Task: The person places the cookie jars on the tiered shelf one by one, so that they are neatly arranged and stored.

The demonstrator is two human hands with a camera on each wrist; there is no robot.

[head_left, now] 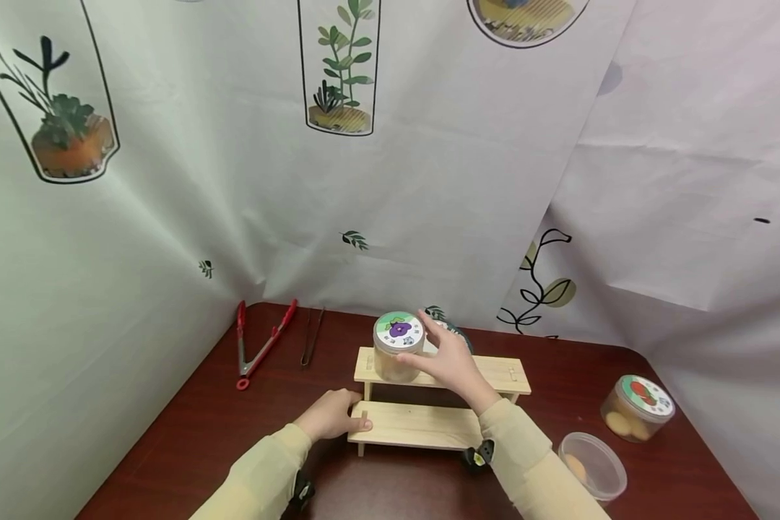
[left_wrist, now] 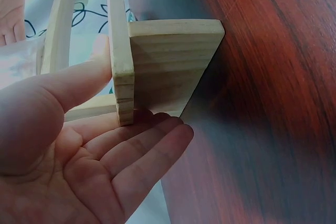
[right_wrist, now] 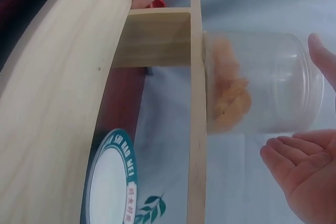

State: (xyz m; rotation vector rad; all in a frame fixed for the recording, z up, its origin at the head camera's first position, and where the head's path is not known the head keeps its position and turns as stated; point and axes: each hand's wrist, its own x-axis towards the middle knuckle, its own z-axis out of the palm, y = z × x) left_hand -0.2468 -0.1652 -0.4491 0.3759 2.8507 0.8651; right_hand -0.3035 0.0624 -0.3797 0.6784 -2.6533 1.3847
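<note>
A two-step wooden rack [head_left: 416,426] stands on the table. My left hand [head_left: 330,415] grips its left end, thumb over the lower step's end and the other fingers against the side. On the upper step's left end sits a clear jar [head_left: 395,365] with a purple-and-green label on its lid; orange-brown pieces [right_wrist: 228,93] lie at its bottom. Beside this jar is my right hand [head_left: 451,365], thumb and fingers spread around its right side. In the right wrist view, a gap shows between those straight fingers [right_wrist: 294,156] and the jar wall.
Behind the rack is a white plate with a teal rim [right_wrist: 126,153]. Red-handled tongs [head_left: 243,368] and thin metal tweezers [head_left: 308,354] lie at the back left. To the right stand a red-labelled jar of round biscuits [head_left: 637,408] and a lidless jar [head_left: 607,469]. A printed cloth hangs behind.
</note>
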